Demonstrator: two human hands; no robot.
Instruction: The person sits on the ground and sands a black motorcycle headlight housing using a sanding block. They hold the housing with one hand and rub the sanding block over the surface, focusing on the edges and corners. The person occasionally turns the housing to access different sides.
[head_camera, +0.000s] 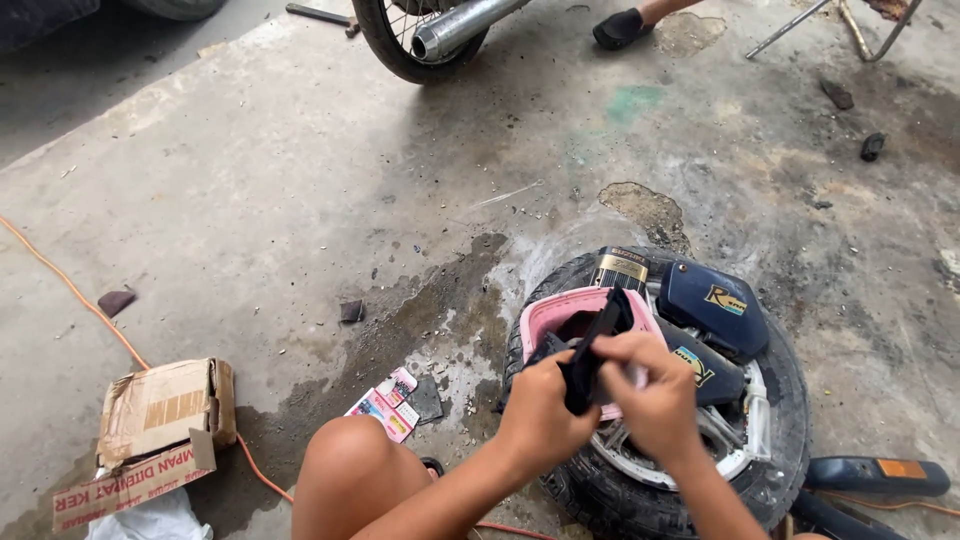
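My left hand (541, 410) and my right hand (652, 397) both grip a black strip of rubber (594, 350), held above a pink plastic basin (556, 312). The basin rests on a motorcycle wheel with a black tyre (785, 440) and a white rim (735, 462) lying flat on the concrete floor. Two dark blue body panels (712, 305) and a small rectangular tin (620, 267) also lie on the wheel. My bare knee (350, 455) is at the lower middle.
A torn cardboard box (160, 420) lies at the lower left beside an orange cable (80, 298). A small pink packet (385, 405) lies by the wet patch. Another motorcycle's wheel and exhaust pipe (455, 25) stand at the top, with another person's foot (622, 27) nearby. A dark tool (875, 475) lies at the lower right.
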